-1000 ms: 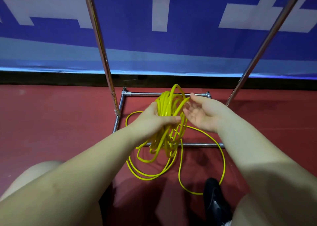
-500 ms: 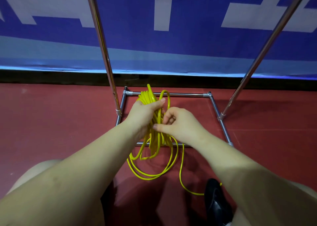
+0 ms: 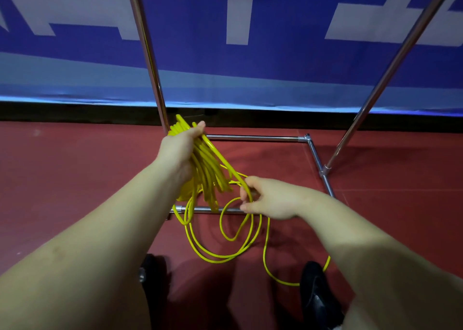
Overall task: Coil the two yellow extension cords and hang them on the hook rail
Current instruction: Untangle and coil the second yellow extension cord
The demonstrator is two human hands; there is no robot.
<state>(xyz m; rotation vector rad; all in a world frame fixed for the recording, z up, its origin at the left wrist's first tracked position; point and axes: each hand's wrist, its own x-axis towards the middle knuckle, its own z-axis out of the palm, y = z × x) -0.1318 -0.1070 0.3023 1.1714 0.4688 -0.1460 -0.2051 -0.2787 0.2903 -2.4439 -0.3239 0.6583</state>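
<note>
**A:** Where is the cord right now?

**B:** The yellow extension cord (image 3: 208,171) is mostly gathered into a bundle of loops in the left hand (image 3: 181,149), held up above the near bar of the metal rack base (image 3: 253,137). The fingers of that hand are curled round the top of the bundle, with the thumb tip poking up past the strands.

**A:** And the other hand?

**B:** The right hand (image 3: 271,199) sits lower, just above the near bar of the rack base and to the right of the bundle. It pinches a single strand between thumb and fingertips; that strand runs up from the pinch to the bundle in the left hand.

**A:** Is all of the cord off the floor?

**B:** No. Several loose loops hang from the bundle and lie on the red floor (image 3: 75,179), on the near side of the rack base. One longer run trails away from the base toward a black shoe (image 3: 317,294) and passes behind it.

**A:** What about the rack itself?

**B:** Two shiny uprights rise from the base, the left pole (image 3: 147,53) just behind the bundle and the right pole (image 3: 390,71) leaning off to the side. Behind the base hangs a blue and white banner (image 3: 275,53). The top of the rack is out of view.
</note>
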